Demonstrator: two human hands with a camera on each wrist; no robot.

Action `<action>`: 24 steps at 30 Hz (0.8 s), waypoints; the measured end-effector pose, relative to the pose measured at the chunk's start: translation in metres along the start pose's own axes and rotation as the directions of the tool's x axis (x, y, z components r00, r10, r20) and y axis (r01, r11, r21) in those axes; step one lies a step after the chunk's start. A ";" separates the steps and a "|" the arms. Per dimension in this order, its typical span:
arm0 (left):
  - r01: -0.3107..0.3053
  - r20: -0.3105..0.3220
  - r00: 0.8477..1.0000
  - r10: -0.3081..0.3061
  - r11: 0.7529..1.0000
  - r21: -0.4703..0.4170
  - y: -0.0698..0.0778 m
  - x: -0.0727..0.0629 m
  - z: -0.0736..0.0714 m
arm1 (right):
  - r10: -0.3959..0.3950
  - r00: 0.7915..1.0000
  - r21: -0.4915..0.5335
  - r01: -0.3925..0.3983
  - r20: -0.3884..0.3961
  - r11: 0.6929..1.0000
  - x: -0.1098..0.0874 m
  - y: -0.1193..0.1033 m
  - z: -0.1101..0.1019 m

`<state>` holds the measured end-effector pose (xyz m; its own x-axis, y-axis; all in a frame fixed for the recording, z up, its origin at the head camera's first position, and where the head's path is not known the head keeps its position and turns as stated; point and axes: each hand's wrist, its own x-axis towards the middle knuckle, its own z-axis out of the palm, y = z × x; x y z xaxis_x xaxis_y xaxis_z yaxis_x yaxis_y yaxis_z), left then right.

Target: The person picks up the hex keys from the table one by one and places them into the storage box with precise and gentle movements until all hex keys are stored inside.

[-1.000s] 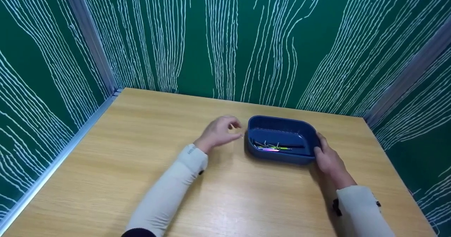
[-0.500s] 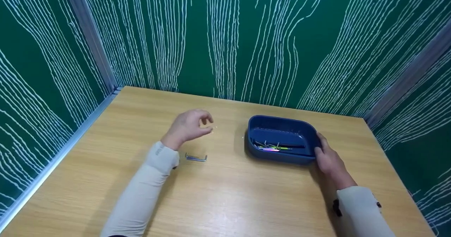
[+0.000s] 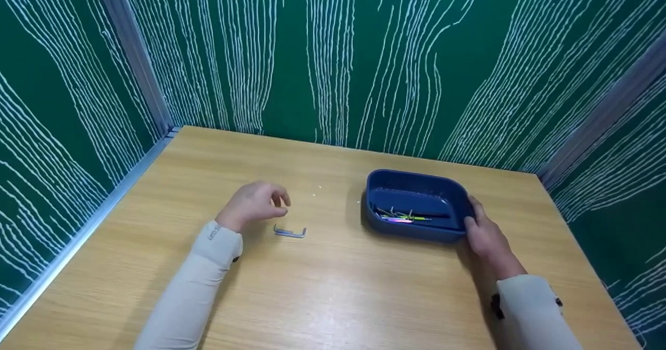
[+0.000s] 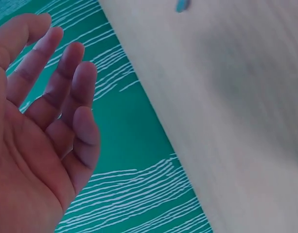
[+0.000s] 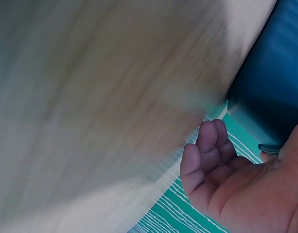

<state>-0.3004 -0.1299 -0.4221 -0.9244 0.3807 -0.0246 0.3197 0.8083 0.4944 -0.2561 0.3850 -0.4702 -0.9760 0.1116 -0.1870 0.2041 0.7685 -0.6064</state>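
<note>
My left hand (image 3: 256,202) hovers over the left-middle of the table with its fingers loosely bent and nothing between them. In the left wrist view the bare palm and parted fingers of the left hand (image 4: 34,150) show. Just right of and nearer than this hand lie a couple of L-shaped hex keys (image 3: 290,234), side by side. My right hand (image 3: 489,240) grips the right end of a dark blue plastic bin (image 3: 416,233), thumb at the rim. Inside the bin, several thin rods, some with bent ends, lie along the near wall, including a rainbow-sheened one (image 3: 396,220).
A wooden table (image 3: 333,287) carries everything. A few tiny white specks (image 3: 314,194) lie between the left hand and the bin. Green panels (image 3: 286,69) with white wavy lines stand along the back and both sides, with metal posts (image 3: 135,53) at the corners.
My left hand has moved left, away from the bin, then lower toward the hex keys, which the arm hid at first. My right hand and the bin have stayed put.
</note>
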 end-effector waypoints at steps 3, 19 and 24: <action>0.016 0.027 1.000 -0.016 1.000 -0.005 -0.005 -0.002 0.003 | 0.007 1.000 0.009 -0.007 0.010 1.000 0.001 0.000 0.000; 0.057 0.098 0.993 -0.058 0.998 0.017 -0.018 -0.006 0.023 | 0.006 1.000 0.023 -0.006 0.005 1.000 -0.001 -0.001 0.000; 0.070 0.102 0.992 -0.073 0.997 0.030 -0.022 -0.007 0.029 | 0.015 1.000 0.049 -0.015 0.011 0.999 -0.002 -0.001 0.000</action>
<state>-0.2955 -0.1378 -0.4579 -0.9192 0.3647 -0.1487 0.2604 0.8459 0.4654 -0.2547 0.3840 -0.4689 -0.9720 0.1162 -0.2042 0.2224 0.7348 -0.6408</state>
